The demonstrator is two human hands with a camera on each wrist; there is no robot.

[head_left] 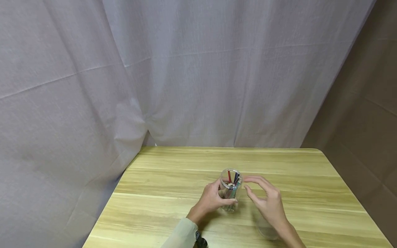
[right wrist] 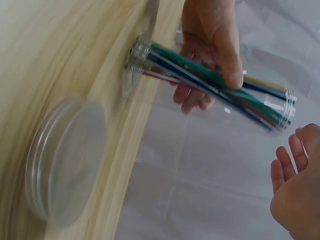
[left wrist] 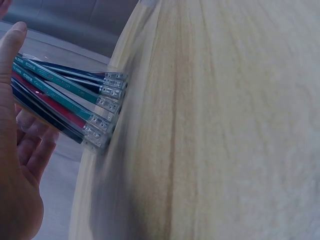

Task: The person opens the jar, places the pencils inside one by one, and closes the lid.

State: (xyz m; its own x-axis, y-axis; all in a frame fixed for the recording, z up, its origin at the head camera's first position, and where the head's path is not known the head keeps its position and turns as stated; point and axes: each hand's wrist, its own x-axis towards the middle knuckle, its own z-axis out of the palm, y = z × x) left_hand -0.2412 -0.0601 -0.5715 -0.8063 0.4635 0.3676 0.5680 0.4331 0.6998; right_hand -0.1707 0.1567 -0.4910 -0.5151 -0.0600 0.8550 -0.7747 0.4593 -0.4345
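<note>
My left hand (head_left: 212, 197) grips a clear cylindrical jar (head_left: 229, 206) round its side, the thumb across the front. Inside the jar stand several pencils (right wrist: 200, 82), green, dark blue and red, leaning different ways. The jar's top is uncovered, and its bottom is on or just above the table; I cannot tell which. In the left wrist view the pencils' (left wrist: 65, 90) lower ends have silvery bands. My right hand (head_left: 270, 199) is beside the jar's rim on the right, thumb and forefinger apart and curved, with nothing visible between them.
A round clear lid (right wrist: 75, 165) lies on the wooden table (head_left: 173, 172), partly behind my right wrist in the head view. Grey curtains (head_left: 198, 86) hang behind the table and on its left. A brown cloth (head_left: 363, 137) hangs on the right.
</note>
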